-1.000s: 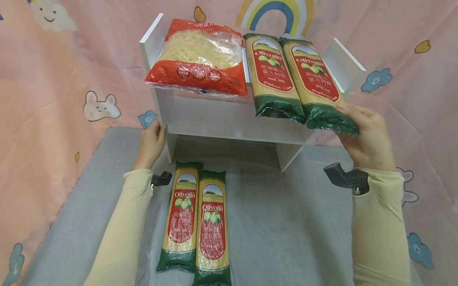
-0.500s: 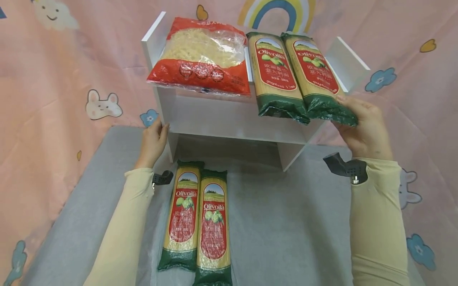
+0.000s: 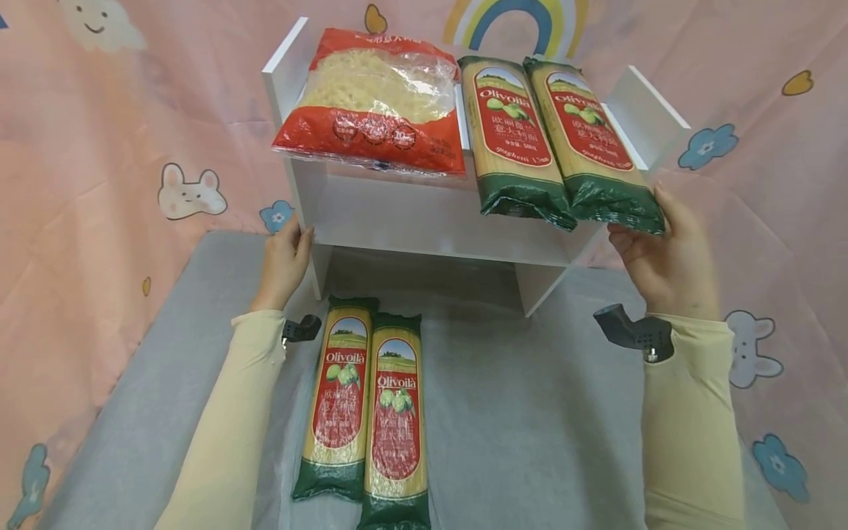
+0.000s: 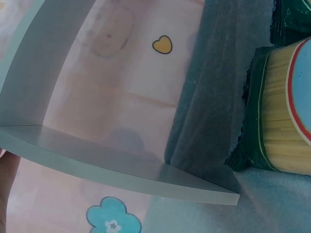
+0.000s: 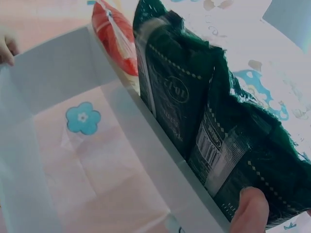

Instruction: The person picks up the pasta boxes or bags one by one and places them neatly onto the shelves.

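Note:
My left hand (image 3: 283,265) grips the left side panel of a white shelf (image 3: 437,221) in the head view. On the shelf's top right lie two spaghetti packs side by side, a left one (image 3: 515,140) and a right one (image 3: 592,140), their green ends jutting over the front edge. My right hand (image 3: 672,254) holds the lower right corner of the right pack; in the right wrist view the thumb (image 5: 251,211) lies against its green underside. A red bag of pasta (image 3: 377,103) rests on the shelf's top left.
Two more spaghetti packs, one on the left (image 3: 338,397) and one slightly nearer (image 3: 396,419), lie on the grey cloth (image 3: 517,412) before the shelf. A pink patterned curtain (image 3: 99,184) hangs behind. The shelf's right upright (image 3: 645,118) rises beside the right pack.
The right spaghetti pack's near end has moved slightly back and up. My right hand's fingers have shifted from its top face to its right edge. The left hand stays on the shelf.

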`<state>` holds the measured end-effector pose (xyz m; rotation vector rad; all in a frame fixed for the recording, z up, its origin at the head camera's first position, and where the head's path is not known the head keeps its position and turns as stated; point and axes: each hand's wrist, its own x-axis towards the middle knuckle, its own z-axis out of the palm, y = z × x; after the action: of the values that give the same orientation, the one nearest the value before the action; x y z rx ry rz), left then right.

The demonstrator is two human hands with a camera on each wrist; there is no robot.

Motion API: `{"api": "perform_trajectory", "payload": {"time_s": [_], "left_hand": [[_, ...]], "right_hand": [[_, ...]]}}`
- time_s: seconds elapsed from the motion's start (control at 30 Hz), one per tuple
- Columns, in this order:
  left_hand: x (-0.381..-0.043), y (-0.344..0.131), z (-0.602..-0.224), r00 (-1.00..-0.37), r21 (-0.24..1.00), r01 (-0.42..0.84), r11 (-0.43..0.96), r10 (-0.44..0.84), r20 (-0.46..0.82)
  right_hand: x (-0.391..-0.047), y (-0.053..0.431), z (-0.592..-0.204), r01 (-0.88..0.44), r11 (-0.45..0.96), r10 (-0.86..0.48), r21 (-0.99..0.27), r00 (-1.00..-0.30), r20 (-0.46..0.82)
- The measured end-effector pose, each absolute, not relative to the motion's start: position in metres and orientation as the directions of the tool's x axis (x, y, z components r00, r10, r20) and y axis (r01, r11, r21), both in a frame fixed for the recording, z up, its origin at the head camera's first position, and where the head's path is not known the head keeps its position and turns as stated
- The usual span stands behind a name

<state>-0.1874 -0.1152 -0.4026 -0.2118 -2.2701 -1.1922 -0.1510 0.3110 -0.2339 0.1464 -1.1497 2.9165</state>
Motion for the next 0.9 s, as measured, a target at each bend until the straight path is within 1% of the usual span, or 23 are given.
{"api": "perform_trajectory", "payload": {"time_s": [0.13, 0.33, 0.47, 0.63, 0.77, 0.87, 0.9], "left_hand": [[-0.188, -0.116, -0.403, -0.822, 0.703, 0.395, 0.591, -0.113, 0.558], [-0.188, -0.115, -0.402, -0.829, 0.709, 0.385, 0.592, -0.116, 0.547], [-0.188, -0.115, -0.403, -0.831, 0.717, 0.382, 0.583, -0.124, 0.543], [-0.188, -0.114, -0.404, -0.828, 0.714, 0.382, 0.587, -0.126, 0.546], [-0.188, -0.113, -0.404, -0.821, 0.708, 0.389, 0.590, -0.126, 0.556], [-0.188, -0.113, -0.404, -0.818, 0.709, 0.396, 0.584, -0.126, 0.561], [-0.188, -0.113, -0.404, -0.817, 0.709, 0.398, 0.582, -0.126, 0.562]], "right_hand": [[-0.144, 0.313, -0.241, -0.024, -0.751, -0.033, -0.660, -0.997, 0.074], [-0.131, 0.314, -0.251, -0.052, -0.714, -0.036, -0.699, -0.993, 0.111], [-0.121, 0.313, -0.263, -0.060, -0.679, -0.068, -0.731, -0.987, 0.144], [-0.109, 0.307, -0.283, -0.077, -0.558, -0.157, -0.826, -0.968, 0.196], [-0.100, 0.300, -0.301, -0.088, -0.506, -0.256, -0.858, -0.935, 0.247], [-0.092, 0.293, -0.314, -0.076, -0.472, -0.315, -0.878, -0.916, 0.249], [-0.089, 0.290, -0.318, -0.082, -0.441, -0.316, -0.894, -0.918, 0.241]]}}
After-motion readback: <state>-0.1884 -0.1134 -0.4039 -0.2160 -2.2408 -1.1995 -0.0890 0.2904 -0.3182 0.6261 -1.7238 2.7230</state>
